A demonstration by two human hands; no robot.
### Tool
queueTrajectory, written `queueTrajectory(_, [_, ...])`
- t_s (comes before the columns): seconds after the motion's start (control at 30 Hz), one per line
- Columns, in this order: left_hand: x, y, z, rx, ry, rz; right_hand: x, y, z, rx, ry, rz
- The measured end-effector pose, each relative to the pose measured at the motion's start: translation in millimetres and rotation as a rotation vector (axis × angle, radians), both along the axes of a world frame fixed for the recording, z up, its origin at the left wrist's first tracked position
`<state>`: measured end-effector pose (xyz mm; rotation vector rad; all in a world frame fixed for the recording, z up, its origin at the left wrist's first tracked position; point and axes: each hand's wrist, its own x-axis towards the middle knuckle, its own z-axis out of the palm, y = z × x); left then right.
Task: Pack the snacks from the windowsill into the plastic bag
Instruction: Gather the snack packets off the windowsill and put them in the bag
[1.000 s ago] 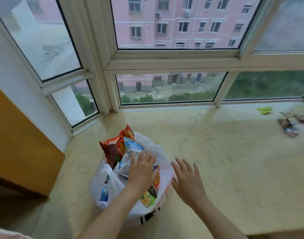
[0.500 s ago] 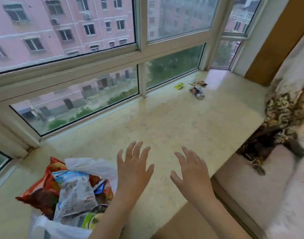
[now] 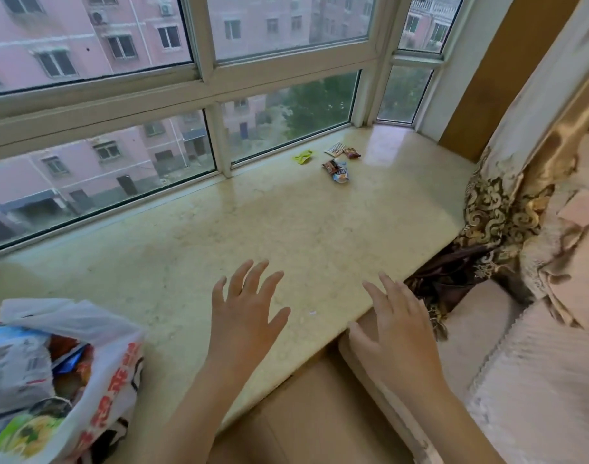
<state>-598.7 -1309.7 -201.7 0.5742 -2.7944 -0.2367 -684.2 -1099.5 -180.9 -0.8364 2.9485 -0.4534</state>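
Both hands empty: your left hand [image 3: 244, 316] and right hand [image 3: 396, 333] hover fingers spread over the glossy stone windowsill [image 3: 286, 229]. Last small snack packets [image 3: 336, 164], crinkly foil, lie well ahead of your fingertips by the glass; reach far and pinch each flat wrapper by an edge. The thin white plastic bag [image 3: 95, 333], already stuffed, slumps just left of your left wrist.

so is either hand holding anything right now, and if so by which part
Nothing is held. The left hand and right hand are both open, fingers spread, over the windowsill, apart from the plastic bag.
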Motion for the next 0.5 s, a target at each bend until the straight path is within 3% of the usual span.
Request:
queueTrajectory(0.23, [-61,52,-5,0.035,-0.024,-0.021,-62,56,4,0.017,-0.037,0.006])
queueTrajectory(0.5, [-169,26,-22,0.014,-0.033,0.034,-175,43,-18,0.027,0.0,0.055])
